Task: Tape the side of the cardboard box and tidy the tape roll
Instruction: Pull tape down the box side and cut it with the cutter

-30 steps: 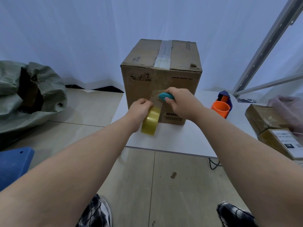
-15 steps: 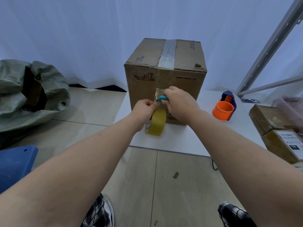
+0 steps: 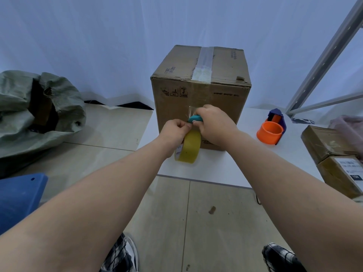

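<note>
A white table point(image 3: 225, 169) fills the middle right of the frame, its near edge running across the centre above a tiled floor point(image 3: 167, 222). On it, in the upper centre, stands a tall cardboard box point(image 3: 220, 99), upright, with a strip of clear tape along its top seam and small handling symbols printed near the top of the side that faces the camera. At the left edge of the frame a crumpled grey-green woven sack point(image 3: 29, 112) lies on the floor, and below it the corner of a blue plastic object point(image 3: 17, 195) shows. At the right edge two smaller taped parcels point(image 3: 334, 161) sit on the table, the nearer one bearing a printed label. Between them and the box stands an orange and blue tape dispenser point(image 3: 272, 130). Both forearms reach in from the bottom corners and the hands meet just in front of the box's facing side. The left hand point(image 3: 172, 132) is closed on the top of a yellowish tape roll point(image 3: 189, 148), which hangs on edge just above the table and near the box's lower front. The right hand point(image 3: 214, 124) is clamped around a small teal cutter point(image 3: 195, 118), held against the clear strip of tape point(image 3: 191, 111) that rises from the roll onto the box face. The two hands touch at the fingertips.
</note>
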`<control>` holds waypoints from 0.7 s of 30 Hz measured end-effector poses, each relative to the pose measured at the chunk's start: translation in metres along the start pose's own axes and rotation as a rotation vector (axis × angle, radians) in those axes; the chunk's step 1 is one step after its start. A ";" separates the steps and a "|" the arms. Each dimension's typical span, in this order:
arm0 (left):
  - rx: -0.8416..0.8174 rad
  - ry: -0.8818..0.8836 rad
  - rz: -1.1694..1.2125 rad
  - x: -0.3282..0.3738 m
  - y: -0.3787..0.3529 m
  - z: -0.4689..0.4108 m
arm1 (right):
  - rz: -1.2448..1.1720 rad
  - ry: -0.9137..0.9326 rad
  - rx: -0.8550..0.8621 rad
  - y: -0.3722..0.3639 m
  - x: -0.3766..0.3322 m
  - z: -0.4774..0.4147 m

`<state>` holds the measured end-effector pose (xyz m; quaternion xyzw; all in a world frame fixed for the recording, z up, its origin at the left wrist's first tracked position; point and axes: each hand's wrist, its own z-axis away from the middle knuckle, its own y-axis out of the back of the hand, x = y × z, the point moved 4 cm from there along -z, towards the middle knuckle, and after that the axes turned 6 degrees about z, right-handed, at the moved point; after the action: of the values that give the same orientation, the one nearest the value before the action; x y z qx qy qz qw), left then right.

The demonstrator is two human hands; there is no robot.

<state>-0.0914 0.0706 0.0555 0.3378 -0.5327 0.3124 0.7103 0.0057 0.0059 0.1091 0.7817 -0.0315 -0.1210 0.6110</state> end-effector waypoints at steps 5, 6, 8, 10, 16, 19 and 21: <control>0.000 -0.013 -0.008 -0.001 0.000 -0.002 | -0.045 -0.045 -0.057 0.003 0.012 0.002; 0.000 -0.017 -0.005 -0.001 0.000 -0.002 | -0.055 -0.055 -0.063 0.003 0.014 0.003; -0.001 -0.026 0.000 -0.001 0.001 -0.002 | -0.079 -0.078 -0.073 0.005 0.017 0.003; -0.005 -0.032 0.002 0.000 0.000 -0.002 | -0.095 -0.089 -0.088 0.004 0.017 0.002; -0.038 -0.056 -0.024 0.003 0.004 0.001 | -0.174 -0.109 -0.107 0.001 0.019 0.002; -0.082 -0.073 -0.030 0.006 0.007 0.003 | -0.205 -0.109 -0.094 0.001 0.021 0.002; -0.104 -0.098 -0.034 0.008 0.009 0.005 | -0.218 -0.088 -0.085 0.003 0.022 0.002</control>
<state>-0.0991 0.0726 0.0653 0.3242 -0.5767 0.2553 0.7051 0.0274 -0.0010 0.1083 0.7477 0.0322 -0.2223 0.6249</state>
